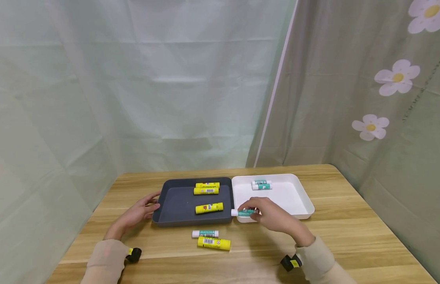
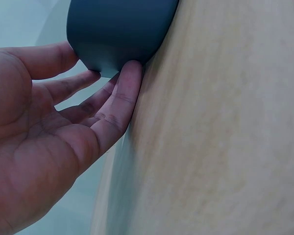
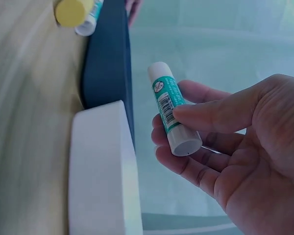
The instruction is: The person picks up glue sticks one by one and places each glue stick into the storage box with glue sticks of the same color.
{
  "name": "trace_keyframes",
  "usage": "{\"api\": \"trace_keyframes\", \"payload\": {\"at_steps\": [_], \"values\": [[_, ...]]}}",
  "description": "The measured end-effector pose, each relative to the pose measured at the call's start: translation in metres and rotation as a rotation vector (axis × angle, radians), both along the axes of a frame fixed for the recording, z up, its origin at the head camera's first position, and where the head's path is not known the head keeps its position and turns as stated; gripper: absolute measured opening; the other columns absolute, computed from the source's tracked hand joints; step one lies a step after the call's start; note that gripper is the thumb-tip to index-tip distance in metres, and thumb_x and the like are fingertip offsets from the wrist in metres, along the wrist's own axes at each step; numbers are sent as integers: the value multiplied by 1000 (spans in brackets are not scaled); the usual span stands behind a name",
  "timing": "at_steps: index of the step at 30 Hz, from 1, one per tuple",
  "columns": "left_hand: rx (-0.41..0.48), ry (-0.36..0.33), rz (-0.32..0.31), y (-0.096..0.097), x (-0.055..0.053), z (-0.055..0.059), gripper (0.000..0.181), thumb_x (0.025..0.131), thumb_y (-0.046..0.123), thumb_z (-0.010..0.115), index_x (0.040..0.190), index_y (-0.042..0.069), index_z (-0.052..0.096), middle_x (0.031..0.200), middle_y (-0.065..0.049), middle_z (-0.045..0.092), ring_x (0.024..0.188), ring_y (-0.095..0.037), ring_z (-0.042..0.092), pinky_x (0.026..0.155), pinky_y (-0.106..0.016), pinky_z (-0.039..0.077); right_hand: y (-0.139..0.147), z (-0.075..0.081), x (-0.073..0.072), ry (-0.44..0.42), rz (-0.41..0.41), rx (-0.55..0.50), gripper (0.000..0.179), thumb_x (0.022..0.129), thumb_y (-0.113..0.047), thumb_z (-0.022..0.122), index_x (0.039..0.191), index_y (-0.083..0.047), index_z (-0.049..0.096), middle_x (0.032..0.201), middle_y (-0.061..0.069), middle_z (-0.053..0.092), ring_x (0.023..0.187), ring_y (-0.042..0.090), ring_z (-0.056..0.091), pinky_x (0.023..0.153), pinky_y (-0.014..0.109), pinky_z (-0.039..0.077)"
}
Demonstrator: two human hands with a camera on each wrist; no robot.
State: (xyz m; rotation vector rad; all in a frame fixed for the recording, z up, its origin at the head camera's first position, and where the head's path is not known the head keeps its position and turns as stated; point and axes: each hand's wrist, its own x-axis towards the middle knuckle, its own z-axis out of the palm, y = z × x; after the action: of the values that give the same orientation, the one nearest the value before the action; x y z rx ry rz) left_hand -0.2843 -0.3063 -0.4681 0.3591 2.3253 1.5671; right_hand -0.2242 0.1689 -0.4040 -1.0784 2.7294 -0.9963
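My right hand (image 1: pixel 271 213) pinches a white-and-green glue stick (image 3: pixel 167 105) between thumb and fingers, above the near edge of the white tray (image 1: pixel 305 197). My left hand (image 1: pixel 136 215) touches the left end of the dark grey tray (image 1: pixel 177 215) with nearly straight fingers (image 2: pixel 125 93). Three yellow glue sticks lie in the dark tray, one (image 1: pixel 209 208) nearer the front. Two white-and-green glue sticks (image 1: pixel 262 187) lie side by side at the back of the white tray. In front of the dark tray, another white-and-green glue stick (image 1: pixel 205 234) and a yellow glue stick (image 1: pixel 214 243) rest on the table.
Both trays stand side by side on a wooden table (image 1: pixel 163 256). Pale curtains (image 1: pixel 191 98) hang behind and at the sides, with printed flowers on the right. A black strap device (image 1: pixel 291 262) sits at each wrist.
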Motion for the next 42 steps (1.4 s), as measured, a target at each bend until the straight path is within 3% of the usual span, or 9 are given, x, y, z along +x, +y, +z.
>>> {"api": "trace_keyframes", "payload": {"at_steps": [8,21,31,42], "values": [[-6,-6,11,0,0,1,66,111,17,51,165,0,16,153,-36,26,142,-55,36,109,-61,42,20,12,-4,70,-19,-43,38,88,15,70,116,-10,77,109,-2,75,93,12,64,81,31,54],[-12,-13,16,-1,2,2,67,111,17,50,166,0,15,154,-36,26,142,-56,35,109,-61,42,32,19,-7,82,-57,-64,38,88,15,70,116,-10,77,111,0,76,94,17,64,81,31,54],[-10,-21,23,0,-1,2,67,111,19,51,165,0,16,152,-34,28,142,-55,36,109,-61,42,45,14,-14,124,-81,-89,39,86,17,71,114,-9,78,110,2,76,94,16,65,79,31,55],[-15,-15,15,0,-1,1,67,112,19,51,166,0,16,153,-35,28,142,-55,35,109,-61,41,59,2,-28,52,-140,-92,37,87,17,71,113,-8,78,108,6,76,93,21,67,78,32,55]]}}
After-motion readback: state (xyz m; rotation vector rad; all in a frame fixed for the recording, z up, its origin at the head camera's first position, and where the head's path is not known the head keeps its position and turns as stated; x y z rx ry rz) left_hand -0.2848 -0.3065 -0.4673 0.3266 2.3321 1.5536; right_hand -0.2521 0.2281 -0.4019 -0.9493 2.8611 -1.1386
